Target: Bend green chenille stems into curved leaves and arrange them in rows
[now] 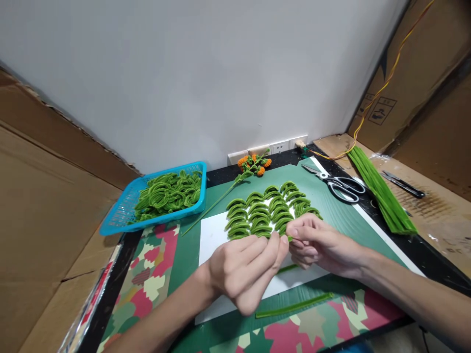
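Observation:
My left hand point(247, 274) and my right hand point(321, 243) meet over a white sheet point(213, 250), both closed with fingertips pinched together. Between the fingertips shows a short bit of a green pipe cleaner point(290, 239); the rest of it is hidden by my fingers. Just beyond them, bent green pipe cleaner pieces point(259, 215) lie in neat rows on the sheet. One straight green pipe cleaner point(294, 305) rests on the mat below my hands. Another green strip point(287, 268) is partly covered by my hands.
A blue basket point(110, 219) of looped green pieces stands at the left. Behind the rows lies an orange-flowered stem point(235, 181). To the right are scissors point(342, 189), a bundle of green pipe cleaners point(382, 191) and small snips point(403, 184). A yellow cord point(362, 122) runs to a wall socket.

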Demonstrator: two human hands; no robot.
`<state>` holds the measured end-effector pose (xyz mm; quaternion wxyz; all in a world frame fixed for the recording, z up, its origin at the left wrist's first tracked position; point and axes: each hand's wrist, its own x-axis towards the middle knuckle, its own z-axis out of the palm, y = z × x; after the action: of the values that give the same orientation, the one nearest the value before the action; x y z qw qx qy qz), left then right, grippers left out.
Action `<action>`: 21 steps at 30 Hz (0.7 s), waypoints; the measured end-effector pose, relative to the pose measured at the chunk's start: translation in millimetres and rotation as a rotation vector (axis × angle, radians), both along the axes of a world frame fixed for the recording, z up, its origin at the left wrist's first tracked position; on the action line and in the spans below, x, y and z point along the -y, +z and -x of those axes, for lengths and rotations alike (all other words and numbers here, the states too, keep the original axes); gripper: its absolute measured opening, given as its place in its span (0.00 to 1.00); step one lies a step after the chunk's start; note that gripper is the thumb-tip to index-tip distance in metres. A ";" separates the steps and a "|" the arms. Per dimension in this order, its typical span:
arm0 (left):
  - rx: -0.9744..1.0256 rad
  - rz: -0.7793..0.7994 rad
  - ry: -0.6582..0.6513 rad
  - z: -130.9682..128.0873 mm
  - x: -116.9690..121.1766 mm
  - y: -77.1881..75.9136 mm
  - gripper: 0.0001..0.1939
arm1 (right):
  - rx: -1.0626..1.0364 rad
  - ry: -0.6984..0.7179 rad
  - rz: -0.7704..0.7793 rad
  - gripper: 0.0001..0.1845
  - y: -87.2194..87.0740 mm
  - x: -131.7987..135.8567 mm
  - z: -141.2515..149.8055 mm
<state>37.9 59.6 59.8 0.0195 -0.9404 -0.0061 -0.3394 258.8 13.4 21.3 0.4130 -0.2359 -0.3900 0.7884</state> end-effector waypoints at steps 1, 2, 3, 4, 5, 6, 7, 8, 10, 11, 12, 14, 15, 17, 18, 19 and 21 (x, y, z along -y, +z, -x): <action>-0.016 -0.041 -0.017 1.4 -1.2 -1.0 0.20 | -0.008 0.013 0.021 0.27 -0.3 -0.3 -0.3; -0.019 -0.043 -0.014 1.5 -1.5 -1.7 0.20 | 0.017 -0.008 -0.009 0.27 0.0 -0.1 -1.1; -0.007 -0.018 0.009 0.2 -0.8 -2.1 0.19 | 0.083 -0.056 -0.082 0.26 0.9 0.8 -2.3; 0.026 0.042 0.041 -2.5 0.8 -2.0 0.18 | 0.190 -0.126 -0.192 0.24 2.1 2.1 -3.9; 0.073 0.144 0.082 -6.0 3.1 -1.5 0.15 | 0.320 -0.214 -0.342 0.22 3.2 3.7 -5.5; 0.132 0.254 0.130 -10.1 5.9 -0.5 0.11 | 0.459 -0.318 -0.523 0.19 3.9 5.3 -7.0; 0.166 0.382 0.162 -14.3 8.7 1.0 0.08 | 0.598 -0.427 -0.720 0.16 3.9 6.6 -8.2; 0.176 0.556 0.194 -18.2 11.3 2.7 0.06 | 0.708 -0.532 -0.928 0.13 2.9 7.5 -9.1; 0.130 0.992 0.242 -24.0 14.7 5.9 0.05 | 0.868 -0.706 -1.289 0.09 -1.6 7.3 -9.8; 0.095 1.227 0.250 -25.7 15.2 6.9 0.08 | 0.927 -0.767 -1.419 0.09 -4.5 6.4 -9.9; 0.061 1.443 0.242 -26.6 15.1 7.3 0.11 | 0.980 -0.809 -1.511 0.09 -7.3 5.0 -9.8; 0.028 1.761 0.207 -27.1 13.5 6.2 0.15 | 1.041 -0.849 -1.595 0.10 -11.6 1.9 -9.4; 0.026 1.851 0.191 -26.9 12.3 4.9 0.16 | 1.044 -0.856 -1.591 0.11 -12.9 0.5 -9.2; 0.034 1.943 0.167 -26.7 10.1 1.9 0.17 | 1.006 -0.845 -1.520 0.12 -13.8 -1.4 -8.4; 0.034 1.970 0.155 -26.7 9.3 0.6 0.18 | 0.969 -0.829 -1.466 0.12 -13.7 -1.9 -8.0; 0.028 1.992 0.138 -26.7 8.8 -0.6 0.18 | 0.925 -0.800 -1.405 0.13 -13.3 -2.0 -7.6; 0.006 2.007 0.108 -26.8 8.4 -1.8 0.19 | 0.837 -0.712 -1.266 0.14 -11.9 -1.3 -6.9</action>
<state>64.7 51.2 58.0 -0.7668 -0.5195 -0.3322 -0.1783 265.6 14.8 9.3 0.5129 -0.3418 -0.7823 0.0902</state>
